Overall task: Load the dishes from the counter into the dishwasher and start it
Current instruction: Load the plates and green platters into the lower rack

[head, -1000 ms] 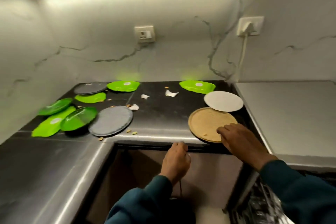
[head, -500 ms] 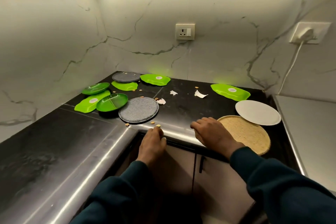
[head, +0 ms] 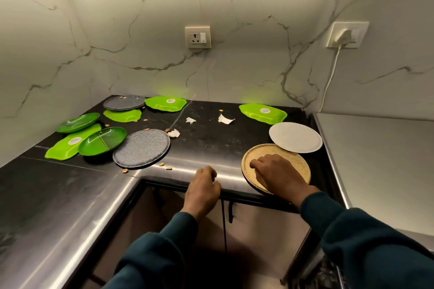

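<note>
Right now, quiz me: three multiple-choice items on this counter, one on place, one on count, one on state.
1. Where does the round white plate lie?
A. Just behind the round tan speckled plate
B. Beside the grey plates
C. On the steel surface at the right

2. How many round grey speckled plates are there?
A. One
B. Two
C. Four

3. What is the right hand doing?
A. Hanging below the counter
B. Resting on the tan plate
C. Lifting a green plate

Key: 1 A, its edge meets the tan plate's far rim. 2 B, one near, one far. 3 B, fingers lie on its face, while the left hand hovers at the black counter edge.
</note>
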